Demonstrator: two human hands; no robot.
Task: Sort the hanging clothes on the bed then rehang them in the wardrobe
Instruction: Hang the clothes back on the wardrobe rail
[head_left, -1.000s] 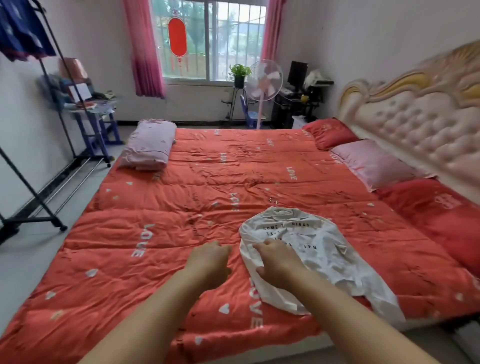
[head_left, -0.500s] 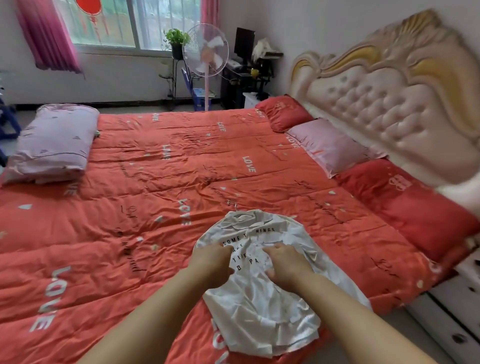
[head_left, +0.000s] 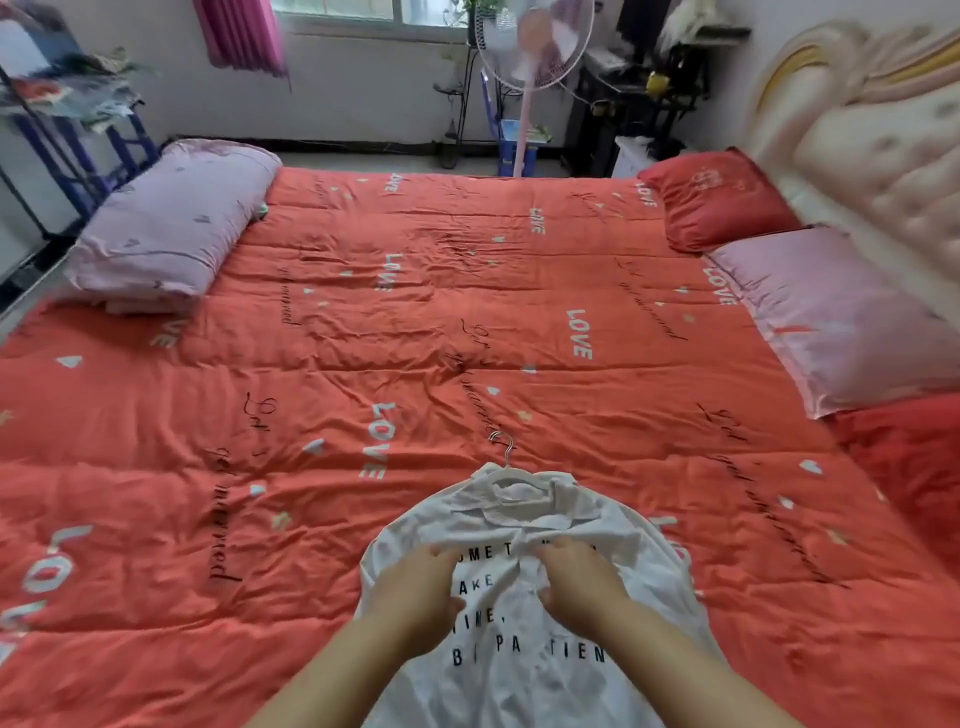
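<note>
Fingers (head_left: 551, 560) of both your hands are clenched into the front of the white collared shirt with black printed lettering (head_left: 519, 670). Your left hand (head_left: 415, 590) gathers cloth at the left of the print. Your right hand (head_left: 584, 584) pinches a raised fold at the centre line. The two hands sit near each other but apart, with creased fabric between them.

Wide bed (head_left: 156, 519): fills most of the view, covered edge to edge by an orange-red quilt printed with LOVE and small hearts (head_left: 363, 322).
Cream tufted headboard (head_left: 883, 156): along the right side, blurred.
Lilac pillow (head_left: 166, 234): far left corner, on the quilt.
Pink satin pillow (head_left: 841, 317): against the headboard, with a red pillow (head_left: 717, 202) just beyond it.
Shirt: flat on the quilt at the near edge, front up, collar pointing away from you, hem out of frame.
White plastic hanger with a metal hook (head_left: 514, 475): inside the collar, hook lying on the quilt past the neckline.
</note>
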